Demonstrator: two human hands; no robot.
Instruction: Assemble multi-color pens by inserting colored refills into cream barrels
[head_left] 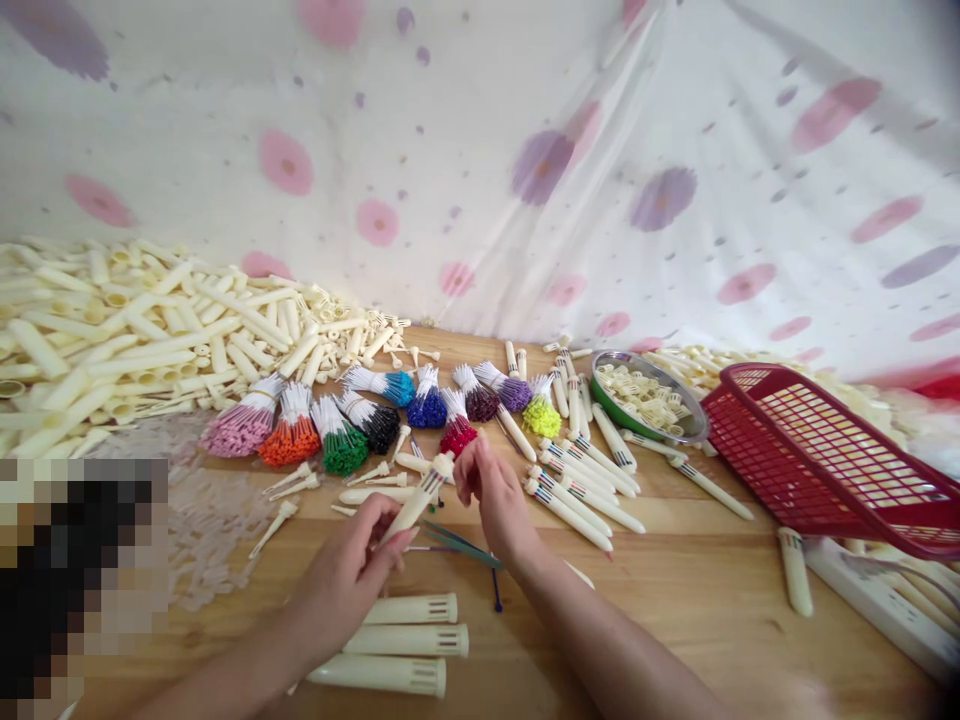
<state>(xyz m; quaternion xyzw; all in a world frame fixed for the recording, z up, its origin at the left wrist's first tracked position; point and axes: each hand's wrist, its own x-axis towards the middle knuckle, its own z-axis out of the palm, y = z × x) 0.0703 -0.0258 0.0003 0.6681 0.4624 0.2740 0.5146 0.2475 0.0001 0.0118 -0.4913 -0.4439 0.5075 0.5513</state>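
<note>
My left hand (349,565) is closed around a cream multicolour pen barrel (417,498), tilted with its slotted end up and to the right. Coloured bits show in the slots. Just right of that end is my right hand (499,500), fingers curled and pinched together; what they hold, if anything, is hidden. Beneath the hands lie a teal-bladed tool (461,543), partly covered, and a thin dark-blue stick (496,590). Several slotted cream barrels (409,640) lie below my left hand. Behind my right hand is a bundle of red-tipped refills (457,428).
Refill bundles in several colours, such as green (341,437) and orange (291,430), form a row. Cream tubes (135,330) are heaped at left beside clear pieces (210,530). At right are pens (570,512), a bowl (701,425), a red basket (817,440) and a power strip (885,605).
</note>
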